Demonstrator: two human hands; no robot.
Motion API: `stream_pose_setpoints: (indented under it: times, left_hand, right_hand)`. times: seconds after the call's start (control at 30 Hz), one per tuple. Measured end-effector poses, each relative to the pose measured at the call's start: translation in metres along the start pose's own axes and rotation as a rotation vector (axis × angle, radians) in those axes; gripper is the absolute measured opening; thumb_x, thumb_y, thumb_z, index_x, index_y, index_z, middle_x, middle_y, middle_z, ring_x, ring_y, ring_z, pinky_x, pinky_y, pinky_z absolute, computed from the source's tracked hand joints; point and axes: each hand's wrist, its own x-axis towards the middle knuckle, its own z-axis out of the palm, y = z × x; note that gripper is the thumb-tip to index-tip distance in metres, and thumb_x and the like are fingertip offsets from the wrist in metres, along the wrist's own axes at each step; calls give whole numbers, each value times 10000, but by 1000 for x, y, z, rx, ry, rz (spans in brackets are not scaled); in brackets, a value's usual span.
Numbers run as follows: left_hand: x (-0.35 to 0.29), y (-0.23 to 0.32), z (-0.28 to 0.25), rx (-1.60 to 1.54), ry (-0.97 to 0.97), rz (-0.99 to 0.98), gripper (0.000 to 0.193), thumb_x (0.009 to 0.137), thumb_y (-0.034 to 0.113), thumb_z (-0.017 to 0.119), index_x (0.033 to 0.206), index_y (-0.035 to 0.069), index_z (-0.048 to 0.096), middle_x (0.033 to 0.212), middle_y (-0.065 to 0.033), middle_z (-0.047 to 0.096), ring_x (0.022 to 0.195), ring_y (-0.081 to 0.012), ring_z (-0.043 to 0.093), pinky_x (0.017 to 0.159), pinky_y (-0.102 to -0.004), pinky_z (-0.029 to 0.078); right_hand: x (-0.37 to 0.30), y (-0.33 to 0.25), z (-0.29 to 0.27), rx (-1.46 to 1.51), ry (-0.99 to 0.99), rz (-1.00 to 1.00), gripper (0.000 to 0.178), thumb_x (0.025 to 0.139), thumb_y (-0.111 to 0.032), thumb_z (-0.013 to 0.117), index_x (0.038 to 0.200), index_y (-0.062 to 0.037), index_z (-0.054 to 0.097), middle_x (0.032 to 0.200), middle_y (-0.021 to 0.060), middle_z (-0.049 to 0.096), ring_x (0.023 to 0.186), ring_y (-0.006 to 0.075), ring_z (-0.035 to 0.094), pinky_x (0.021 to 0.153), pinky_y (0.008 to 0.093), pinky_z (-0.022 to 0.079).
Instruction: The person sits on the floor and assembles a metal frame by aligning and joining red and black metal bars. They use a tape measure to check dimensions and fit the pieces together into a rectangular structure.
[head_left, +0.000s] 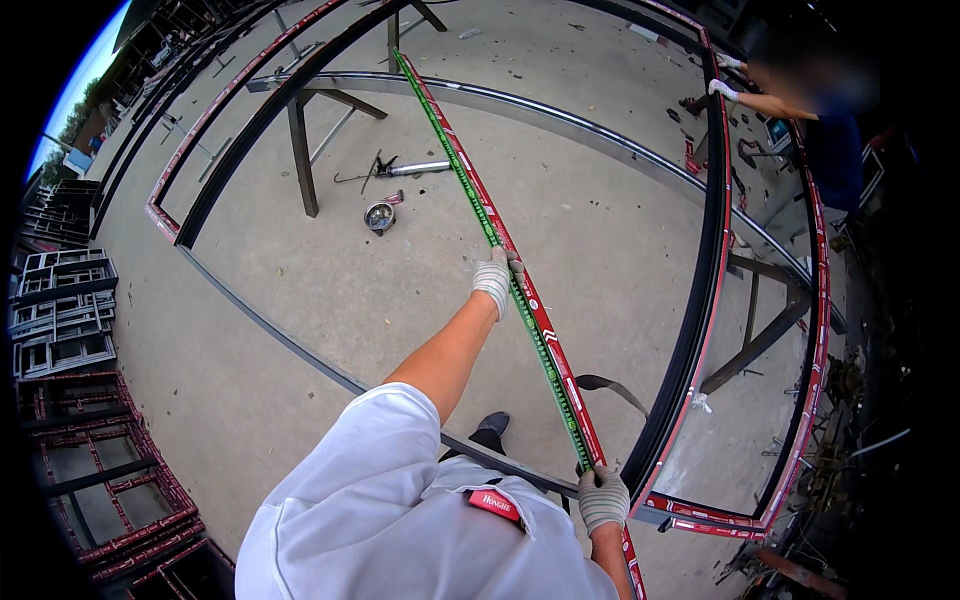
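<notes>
A long straight bar [541, 325], covered in red and green film, runs aslant from the far middle to the lower right. My left hand [493, 277], in a striped glove, is closed around it near the middle. Lower down, my right hand [603, 499] grips the same bar near my waist; its glove is also striped. Beneath and around the bar lies a large dark frame [708, 265] with red film on its outer edge. The bar crosses above the frame's near grey rail [285, 322]. Both thumbs are partly hidden.
Dark trestle legs [303, 160] and a shiny metal beam [560, 112] stand under the frame. A caulking gun [410, 168] and a small round pot [379, 216] lie on the floor. A gloved co-worker [840, 150] touches the frame's far right. Stacked frames [100, 460] sit at the left.
</notes>
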Motion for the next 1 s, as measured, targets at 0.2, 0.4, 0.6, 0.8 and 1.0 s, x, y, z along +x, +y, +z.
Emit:
stream_pose_setpoints:
  times: [0.2, 0.4, 0.6, 0.8, 1.0]
  left_hand:
    - [5, -8, -11, 116, -5, 49, 370, 1105, 384, 457, 1032, 52, 603, 761, -57, 645, 625, -188, 621, 623, -364, 566]
    - [-10, -40, -18, 97, 133, 41, 554, 1094, 502, 438, 1393, 46, 537, 1190, -122, 670, 1017, -235, 665, 943, -419, 553]
    - [-65, -113, -19, -396, -73, -436, 790, 1034, 723, 360, 1408, 48, 530, 1298, -150, 647, 1179, -324, 624, 1050, -503, 501]
    - [-177, -153, 14, -510, -345, -755, 750, 938, 725, 527, 1148, 12, 627, 1031, -185, 683, 999, -360, 666, 961, -535, 541]
    - [-188, -177, 18, -596, -474, -740, 642, 945, 617, 542, 914, -7, 694, 743, -133, 618, 775, -328, 599, 934, -491, 522]
  right_hand:
    - [-2, -12, -8, -24, -26, 32, 324, 935, -289, 644, 1066, -21, 771, 1011, 250, 717, 930, 399, 705, 869, 467, 551]
    - [3, -10, -10, -5, -50, 54, 322, 935, -292, 627, 1091, -54, 779, 971, 226, 718, 906, 390, 704, 850, 473, 553]
    - [6, -18, -19, -35, -69, 49, 318, 943, -318, 622, 1082, -77, 777, 985, 220, 723, 928, 392, 706, 857, 482, 554]
    - [12, -15, -22, -71, -117, 76, 332, 969, -338, 593, 1154, -117, 759, 1062, 213, 723, 974, 390, 709, 898, 494, 556]
    - [15, -12, -25, -81, -143, 84, 319, 968, -317, 558, 1143, -137, 755, 1056, 177, 727, 1003, 369, 708, 904, 481, 558]
